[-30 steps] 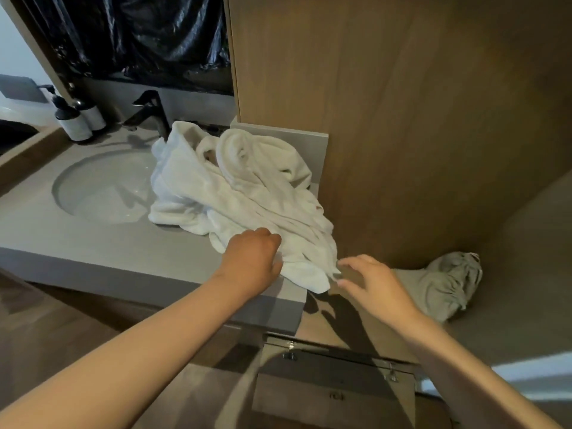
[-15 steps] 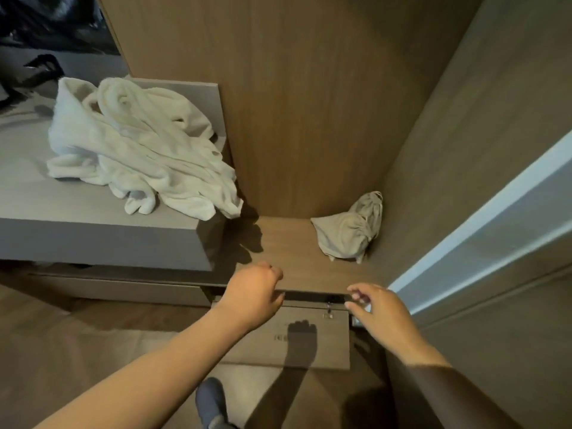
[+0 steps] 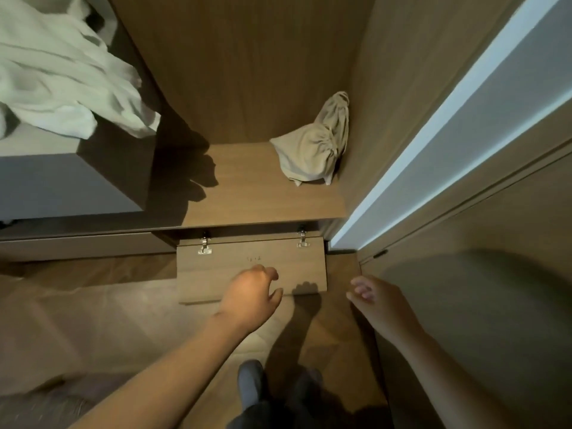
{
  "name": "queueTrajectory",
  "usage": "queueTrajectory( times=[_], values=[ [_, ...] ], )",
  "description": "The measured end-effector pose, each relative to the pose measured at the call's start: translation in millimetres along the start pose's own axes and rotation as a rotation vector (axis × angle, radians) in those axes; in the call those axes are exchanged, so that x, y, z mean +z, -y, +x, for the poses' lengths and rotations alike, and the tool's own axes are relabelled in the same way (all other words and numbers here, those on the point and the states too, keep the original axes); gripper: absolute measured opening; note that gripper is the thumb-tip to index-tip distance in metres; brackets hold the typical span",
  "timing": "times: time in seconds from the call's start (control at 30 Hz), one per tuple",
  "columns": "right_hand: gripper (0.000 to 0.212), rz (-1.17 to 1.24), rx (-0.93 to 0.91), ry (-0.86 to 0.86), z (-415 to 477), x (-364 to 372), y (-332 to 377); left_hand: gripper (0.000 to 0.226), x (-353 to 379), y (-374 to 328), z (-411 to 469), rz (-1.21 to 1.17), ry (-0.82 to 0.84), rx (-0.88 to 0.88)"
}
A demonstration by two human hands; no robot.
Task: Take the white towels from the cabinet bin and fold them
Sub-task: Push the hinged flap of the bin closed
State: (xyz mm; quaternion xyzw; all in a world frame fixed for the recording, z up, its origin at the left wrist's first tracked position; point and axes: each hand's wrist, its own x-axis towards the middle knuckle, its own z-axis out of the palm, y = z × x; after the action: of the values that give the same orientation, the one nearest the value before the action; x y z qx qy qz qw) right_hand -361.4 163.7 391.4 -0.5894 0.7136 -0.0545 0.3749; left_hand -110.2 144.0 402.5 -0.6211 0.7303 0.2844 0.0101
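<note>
A heap of white towels (image 3: 58, 88) lies on the grey counter (image 3: 62, 178) at the upper left, one corner hanging over its edge. Below the wooden shelf (image 3: 247, 196), a hinged wooden flap door (image 3: 216, 270) of the cabinet bin hangs open toward me. My left hand (image 3: 250, 297) hovers in front of the flap's lower edge, fingers loosely curled, holding nothing. My right hand (image 3: 376, 300) is off to the right of the flap, fingers relaxed and empty. The inside of the bin is hidden.
A beige drawstring cloth bag (image 3: 315, 147) sits on the shelf's back right corner. A wooden wall and a pale door frame (image 3: 448, 140) close in the right side. My feet (image 3: 250, 385) in dark socks stand on the wooden floor below.
My left hand let go of the towels and both hands dropped to the flap door. The view tilted down and right, so the counter slid to the upper left.
</note>
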Motion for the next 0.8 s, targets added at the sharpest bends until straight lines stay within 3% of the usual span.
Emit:
queueTrajectory(
  times=[0.47,0.8],
  values=[
    [0.035,0.123,0.157,0.059,156,182,-159,0.03,249,115,111,-0.131,0.078,-0.22],
    [0.038,0.205,0.114,-0.071,309,319,-293,0.034,436,175,247,-0.08,0.01,-0.08]
  ],
)
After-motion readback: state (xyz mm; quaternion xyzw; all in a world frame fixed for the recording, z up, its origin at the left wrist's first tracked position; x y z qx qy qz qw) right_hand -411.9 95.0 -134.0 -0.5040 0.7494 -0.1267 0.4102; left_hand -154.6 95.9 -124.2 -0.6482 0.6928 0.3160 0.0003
